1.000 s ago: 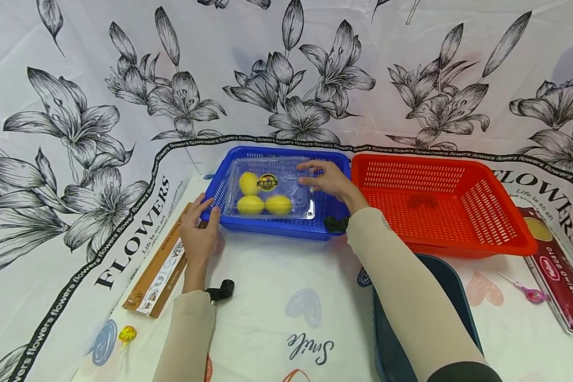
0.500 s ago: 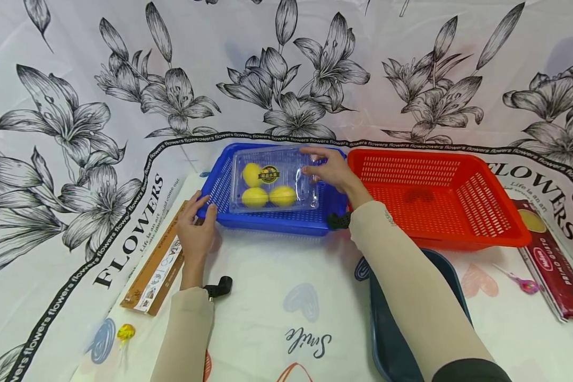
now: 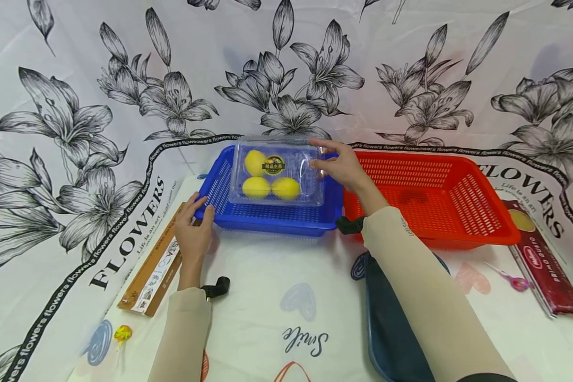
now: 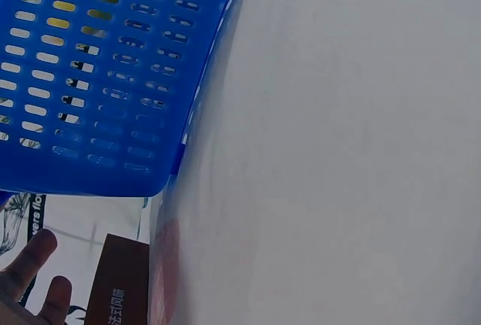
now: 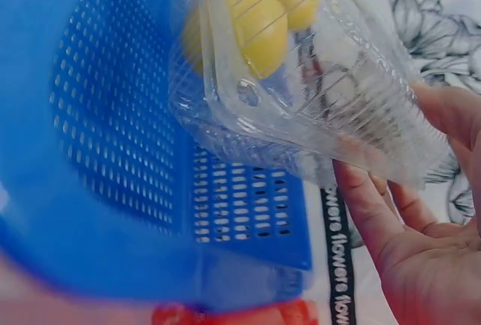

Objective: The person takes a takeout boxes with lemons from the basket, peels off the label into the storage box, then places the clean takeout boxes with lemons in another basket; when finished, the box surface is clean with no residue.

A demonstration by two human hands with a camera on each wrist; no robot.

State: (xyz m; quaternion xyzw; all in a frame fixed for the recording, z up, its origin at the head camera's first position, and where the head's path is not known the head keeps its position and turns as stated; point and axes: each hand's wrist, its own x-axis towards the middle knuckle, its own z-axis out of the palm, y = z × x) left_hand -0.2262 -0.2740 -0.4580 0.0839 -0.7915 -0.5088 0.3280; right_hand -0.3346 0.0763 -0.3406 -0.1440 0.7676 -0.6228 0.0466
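My right hand (image 3: 341, 165) grips the right end of a clear plastic fruit box (image 3: 302, 175) holding three lemons (image 3: 286, 188), with a black and gold label on its lid. The box is slightly tilted, above a blue plastic basket (image 3: 277, 223). In the right wrist view, the fingers (image 5: 368, 205) and thumb of the right hand lie on opposite sides of the clear box (image 5: 301, 144). My left hand (image 3: 192, 233) holds the basket's near left corner between thumb and fingers. From the left wrist, the perforated basket wall (image 4: 90, 167) shows beside two loosely extended fingers (image 4: 34, 261).
A red basket (image 3: 496, 239) stands right of the blue one. A dark blue bin (image 3: 396, 339) lies partly under my right sleeve. A brown box (image 3: 140, 297) and a yellow lollipop (image 3: 122, 333) lie left; a maroon packet (image 3: 549, 276) and a pink lollipop (image 3: 519, 284) lie right.
The fruit box has risen from inside the blue basket and shifted slightly right, held by my right hand. My left hand stays at the basket's corner.
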